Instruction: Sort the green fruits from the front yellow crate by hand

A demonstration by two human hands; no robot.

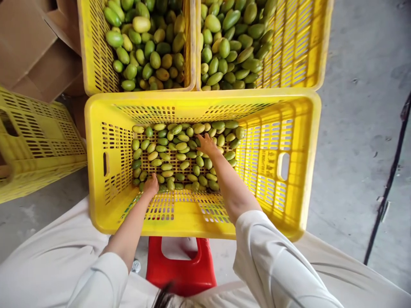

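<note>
Yellow plastic crate (160, 229), seen from above and set lengthwise across the front of a seated person in pale clothing, so that both bare arms can reach over its near wall. Oval fruits (166, 167), green to yellowish, lie across its slatted bottom, mostly in one layer; slats show between them. Because the fruit is so low, the forearms slope deep inside.

The left hand (151, 185) is at the near left part of the layer, its fingers bent inward beside the fruits; whether they hold one cannot be told. The right hand (207, 144) reaches farther, to the far side right of centre, its fingers somewhat spread among fruits, with no firm grip visible.

Beyond the far wall, two more yellow crates, a back left crate (96, 51) and a back right crate (298, 38), stand close against this one, probably to keep their fruit within arm's length. Both hold much deeper heaps; the right one's heap leans toward its left side.

A red stool (180, 267) shows below the near rim, between the person's legs. At left are another yellow crate (41, 141) and brown cardboard (25, 38); grey concrete floor (356, 128) extends right.
</note>
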